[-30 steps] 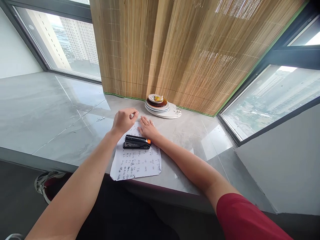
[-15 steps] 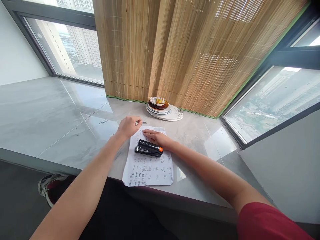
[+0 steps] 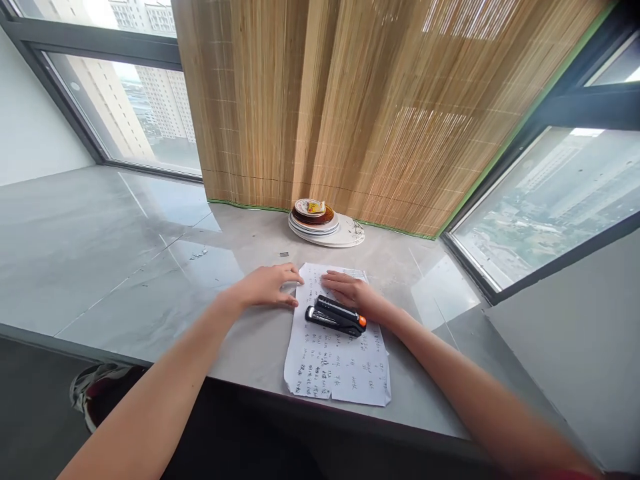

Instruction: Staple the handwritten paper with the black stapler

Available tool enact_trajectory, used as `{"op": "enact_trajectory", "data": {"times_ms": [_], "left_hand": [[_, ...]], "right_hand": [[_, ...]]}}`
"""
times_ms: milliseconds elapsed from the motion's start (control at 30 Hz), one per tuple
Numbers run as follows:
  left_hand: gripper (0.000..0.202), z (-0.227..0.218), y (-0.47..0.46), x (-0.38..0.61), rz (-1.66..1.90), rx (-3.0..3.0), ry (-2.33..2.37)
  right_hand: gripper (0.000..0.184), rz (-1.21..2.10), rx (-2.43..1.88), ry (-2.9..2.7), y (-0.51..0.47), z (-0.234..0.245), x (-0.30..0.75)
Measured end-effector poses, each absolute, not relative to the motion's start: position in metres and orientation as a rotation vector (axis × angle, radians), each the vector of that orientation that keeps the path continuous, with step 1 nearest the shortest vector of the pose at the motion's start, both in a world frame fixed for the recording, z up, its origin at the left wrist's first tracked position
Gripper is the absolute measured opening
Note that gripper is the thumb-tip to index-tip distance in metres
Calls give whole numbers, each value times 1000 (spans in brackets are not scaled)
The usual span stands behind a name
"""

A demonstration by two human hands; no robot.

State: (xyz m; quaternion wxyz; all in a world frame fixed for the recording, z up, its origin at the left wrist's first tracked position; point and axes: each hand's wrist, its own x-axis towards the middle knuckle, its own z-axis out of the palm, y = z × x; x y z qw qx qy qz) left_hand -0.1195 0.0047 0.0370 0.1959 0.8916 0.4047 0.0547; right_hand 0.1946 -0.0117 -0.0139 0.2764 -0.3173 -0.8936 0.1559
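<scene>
A sheet of paper (image 3: 345, 373) with handwriting lies on the grey ledge, its lower end near the front edge. On it rests a black stapler (image 3: 336, 316) with an orange tip at its right end. My left hand (image 3: 270, 285) is at the sheet's upper left edge, fingers apart and holding nothing. Flat on the upper part of the sheet is my right hand (image 3: 353, 290), fingers stretched out, just above the stapler. A small strip of staples (image 3: 284, 254) lies on the ledge beyond my left hand.
A stack of plates (image 3: 315, 227) with a small yellow packet (image 3: 316, 207) on top stands at the back, before a bamboo blind (image 3: 310, 100). Small loose bits (image 3: 199, 254) lie left on the ledge (image 3: 125, 267). Windows flank the blind.
The paper has shifted right and toward me with the stapler and my right hand. My left hand has come down from near the staples to the sheet's left edge, its fingers opening.
</scene>
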Motion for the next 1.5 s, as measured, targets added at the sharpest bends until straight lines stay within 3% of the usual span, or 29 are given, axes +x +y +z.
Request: {"op": "enact_trajectory", "data": {"times_ms": [133,267,467,733,967,1100,1267,1500], "left_hand": [[65,36,2,-116,59,2444,1181],[67,37,1,-117,48,2434,1154],[67,42,1,-122,44,2382,1107],[71,45,1,-119,-11,2289,1143],[77,44,4,-120,-83,2294,1168],[75,44,5,-121,-90,2288,1160],[73,43,5,-120,-98,2297,1149],[71,45,5,-119,-83,2284,1161]], "right_hand": [[36,581,-936,-2458,-36,28,212],[56,694,-981,-2791,-56,56,215],[28,596,-1081,-2793,-56,44,206],[17,559,-1047,-2583,-47,28,212],[28,438,-1174,-2575,-46,22,212],[50,571,-1092,-2398,-40,23,221],[37,599,-1005,-2032,-36,30,233],[35,560,-883,-2146,-38,45,246]]}}
